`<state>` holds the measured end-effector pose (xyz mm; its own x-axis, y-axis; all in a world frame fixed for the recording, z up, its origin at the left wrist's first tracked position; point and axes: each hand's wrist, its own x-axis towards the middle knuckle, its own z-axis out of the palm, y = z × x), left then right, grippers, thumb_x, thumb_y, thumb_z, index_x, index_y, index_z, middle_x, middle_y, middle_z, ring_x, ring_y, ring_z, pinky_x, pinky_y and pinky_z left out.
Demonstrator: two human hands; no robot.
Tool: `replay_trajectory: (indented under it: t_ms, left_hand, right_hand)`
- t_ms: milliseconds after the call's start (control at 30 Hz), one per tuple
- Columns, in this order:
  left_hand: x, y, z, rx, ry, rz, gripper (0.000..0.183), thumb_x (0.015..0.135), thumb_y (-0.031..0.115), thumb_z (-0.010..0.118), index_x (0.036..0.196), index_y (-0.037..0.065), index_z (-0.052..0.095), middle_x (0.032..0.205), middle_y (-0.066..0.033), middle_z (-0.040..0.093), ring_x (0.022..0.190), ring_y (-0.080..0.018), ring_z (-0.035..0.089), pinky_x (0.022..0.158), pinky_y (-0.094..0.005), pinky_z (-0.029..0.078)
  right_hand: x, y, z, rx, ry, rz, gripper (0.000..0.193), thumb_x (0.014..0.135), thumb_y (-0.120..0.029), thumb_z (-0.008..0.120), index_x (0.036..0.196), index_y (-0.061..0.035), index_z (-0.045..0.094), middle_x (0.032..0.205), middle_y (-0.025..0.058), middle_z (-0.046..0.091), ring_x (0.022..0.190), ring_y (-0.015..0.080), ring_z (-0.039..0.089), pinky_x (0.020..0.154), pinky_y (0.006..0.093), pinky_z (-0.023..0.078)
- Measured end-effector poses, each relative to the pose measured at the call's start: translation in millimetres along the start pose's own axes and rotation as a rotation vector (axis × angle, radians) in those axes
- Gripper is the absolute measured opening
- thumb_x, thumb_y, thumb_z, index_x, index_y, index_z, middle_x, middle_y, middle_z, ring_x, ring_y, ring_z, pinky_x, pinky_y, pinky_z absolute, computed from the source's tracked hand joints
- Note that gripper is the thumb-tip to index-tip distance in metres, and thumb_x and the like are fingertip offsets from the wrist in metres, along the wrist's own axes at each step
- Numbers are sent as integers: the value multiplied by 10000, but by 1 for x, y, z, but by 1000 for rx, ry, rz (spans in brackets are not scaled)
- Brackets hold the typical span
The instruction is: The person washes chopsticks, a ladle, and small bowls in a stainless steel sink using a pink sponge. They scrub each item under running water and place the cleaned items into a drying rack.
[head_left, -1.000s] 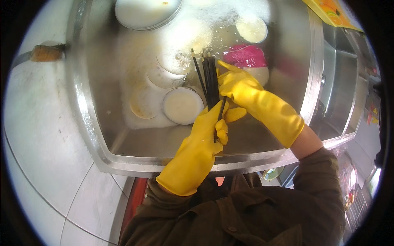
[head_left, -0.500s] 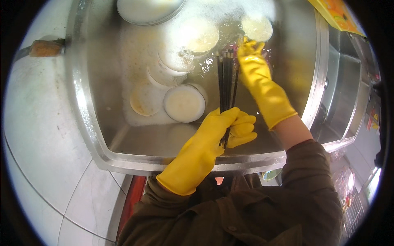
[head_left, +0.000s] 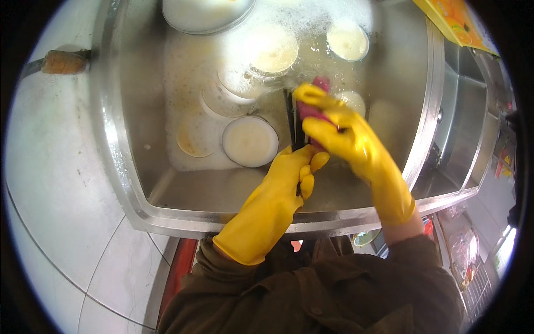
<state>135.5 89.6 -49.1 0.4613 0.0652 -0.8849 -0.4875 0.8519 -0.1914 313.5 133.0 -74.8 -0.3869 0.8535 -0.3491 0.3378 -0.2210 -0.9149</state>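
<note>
My left hand point(head_left: 275, 192), in a yellow rubber glove, is closed around a bundle of black chopsticks point(head_left: 298, 138). They stand up from the fist and point toward the far side of the sink. My right hand point(head_left: 356, 136), gloved the same way, grips a dark pink cloth point(head_left: 312, 111) against the bundle's upper right side. That hand and the cloth hide part of the chopsticks, and its fingers are slightly blurred. Left of the bundle, a round bowl point(head_left: 250, 142) sits in the soapy water. Beyond the hands lies another pale bowl point(head_left: 348, 40).
The steel sink point(head_left: 119, 158) holds foamy water and several more round dishes, including a large one point(head_left: 208, 16) at the far left. A brown handle point(head_left: 64, 62) lies left of the rim. At right are a second steel basin point(head_left: 464, 103) and a yellow package point(head_left: 453, 25).
My right hand has come back from the water toward me, bringing the pink cloth onto the chopsticks. The chopsticks have shifted slightly left; my left hand keeps its hold.
</note>
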Motion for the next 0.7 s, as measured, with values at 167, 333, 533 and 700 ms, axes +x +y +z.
replay_trajectory:
  t_ms: [167,333,533,700]
  left_hand:
    - [-4,-6,4,154,121,65,201,1047,369,567,1058,169,593,710,39,543,461,-39,415,362,-223,306]
    - [-12,-5,11,341,79,60,254,1042,336,569,1099,98,639,729,38,542,496,-42,402,388,-208,305]
    - [-16,-4,10,354,31,69,234,1008,285,618,1108,81,672,712,53,528,443,-17,386,349,-178,286]
    - [-10,-1,9,98,64,42,214,995,286,638,1096,100,669,719,45,535,428,-17,406,346,-172,302]
  right_hand:
    - [9,-6,33,-267,47,-324,157,835,-84,707,977,-25,735,1286,205,679,1271,399,593,1088,432,442]
    - [68,47,17,-521,121,-311,169,883,-163,667,957,-26,735,1203,191,702,1163,377,636,971,460,496]
    - [90,90,-36,-126,432,505,475,944,-497,648,1012,-44,776,979,206,740,990,395,678,919,466,517]
    - [63,90,-43,-663,374,482,525,910,-511,637,1075,-28,760,1118,259,715,1101,389,677,964,443,510]
